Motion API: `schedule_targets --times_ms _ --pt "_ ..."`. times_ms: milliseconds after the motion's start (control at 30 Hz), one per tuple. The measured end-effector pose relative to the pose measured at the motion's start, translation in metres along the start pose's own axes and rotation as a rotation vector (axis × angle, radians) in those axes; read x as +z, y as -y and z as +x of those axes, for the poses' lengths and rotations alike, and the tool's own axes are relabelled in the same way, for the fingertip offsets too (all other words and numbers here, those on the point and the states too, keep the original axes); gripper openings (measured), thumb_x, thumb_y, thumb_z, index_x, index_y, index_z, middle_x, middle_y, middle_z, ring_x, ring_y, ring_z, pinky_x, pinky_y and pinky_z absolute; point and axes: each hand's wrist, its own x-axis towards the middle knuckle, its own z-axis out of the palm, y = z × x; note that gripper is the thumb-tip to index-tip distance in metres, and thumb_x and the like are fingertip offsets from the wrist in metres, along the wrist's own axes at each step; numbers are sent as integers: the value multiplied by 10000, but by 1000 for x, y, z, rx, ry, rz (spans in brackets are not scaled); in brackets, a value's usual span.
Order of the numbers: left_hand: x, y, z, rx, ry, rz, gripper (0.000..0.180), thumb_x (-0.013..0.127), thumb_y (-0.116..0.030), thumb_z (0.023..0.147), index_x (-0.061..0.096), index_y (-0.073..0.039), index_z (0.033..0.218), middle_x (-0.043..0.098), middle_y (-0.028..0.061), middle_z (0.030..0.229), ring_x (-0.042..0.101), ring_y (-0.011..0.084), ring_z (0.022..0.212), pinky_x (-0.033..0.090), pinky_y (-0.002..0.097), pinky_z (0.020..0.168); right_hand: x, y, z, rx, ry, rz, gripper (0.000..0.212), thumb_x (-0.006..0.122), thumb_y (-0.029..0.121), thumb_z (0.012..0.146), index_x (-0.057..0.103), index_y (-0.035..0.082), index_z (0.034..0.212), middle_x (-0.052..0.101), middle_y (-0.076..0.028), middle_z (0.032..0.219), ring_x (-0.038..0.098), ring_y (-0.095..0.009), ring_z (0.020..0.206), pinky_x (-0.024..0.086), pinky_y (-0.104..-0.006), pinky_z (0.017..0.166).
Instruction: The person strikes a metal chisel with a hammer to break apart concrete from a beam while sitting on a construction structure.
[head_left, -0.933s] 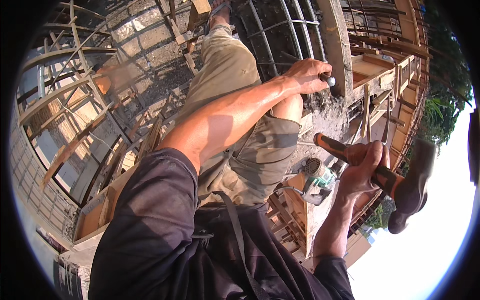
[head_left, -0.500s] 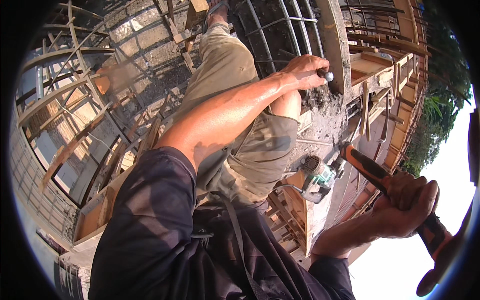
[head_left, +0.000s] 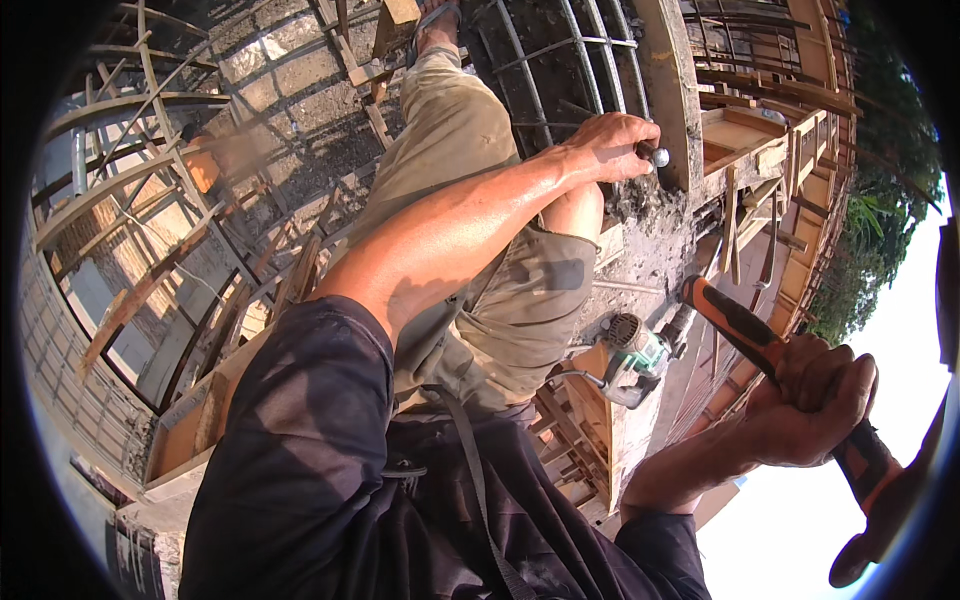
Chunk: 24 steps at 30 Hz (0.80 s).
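Observation:
My left hand (head_left: 612, 146) is closed around a steel chisel (head_left: 656, 158), whose rounded struck end pokes out of the fist. The chisel's lower part is hidden behind the fingers, over rough, broken concrete (head_left: 655, 225). At the right, my right hand (head_left: 815, 398) grips a hammer (head_left: 730, 322) by its orange and black handle. The hammer's dark head is raised at the lower right, partly lost in the shadowed rim, well apart from the chisel. Below the broken concrete lies a green and grey power tool (head_left: 638, 352) with a cord.
Steel reinforcing bars (head_left: 585, 55) run past my left hand, beside a concrete edge (head_left: 672, 90). Wooden formwork (head_left: 745, 140) stands at the right. My leg stretches toward the top. Lower at the left are timber poles (head_left: 150, 100) and a person in orange (head_left: 203, 168).
My right hand and the hammer have shifted very slightly. The left hand and chisel stay almost still. At the left, the person in orange has moved a little.

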Motion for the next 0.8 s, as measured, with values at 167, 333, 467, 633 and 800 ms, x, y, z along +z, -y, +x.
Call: schedule_targets --times_ms 167,333,467,633,800 --pt "10 5 3 82 -1 -29 240 756 -141 690 639 -56 881 663 123 839 662 309 828 497 395 686 2 -135 -25 491 275 -974 288 635 224 876 548 13 702 477 -22 537 403 -92 522 358 -324 509" --pt "9 7 0 -23 -48 19 188 704 -129 684 642 -70 851 673 98 836 666 302 828 513 415 696 11 -84 -27 568 258 -832 330 671 253 879 525 41 673 467 4 528 404 -76 464 340 -275 463" --pt "13 5 5 25 -41 9 193 700 -120 687 639 -71 863 670 101 824 669 293 820 516 409 698 -9 -5 -8 225 2 -372 390 543 215 942 376 110 606 372 17 478 380 -75 412 369 -282 437" --pt "8 9 -1 -3 -10 15 278 761 -161 693 635 -60 919 671 101 863 655 298 841 502 389 713 7 -78 -23 92 -102 -146 356 477 168 959 412 80 620 374 3 511 441 -140 448 433 -325 465" --pt "13 12 -1 83 -28 14 238 718 -96 671 647 -80 898 675 119 834 667 335 839 517 413 707 0 -127 -27 577 342 -924 350 672 264 810 583 -51 686 536 -59 537 467 -110 547 398 -355 528"
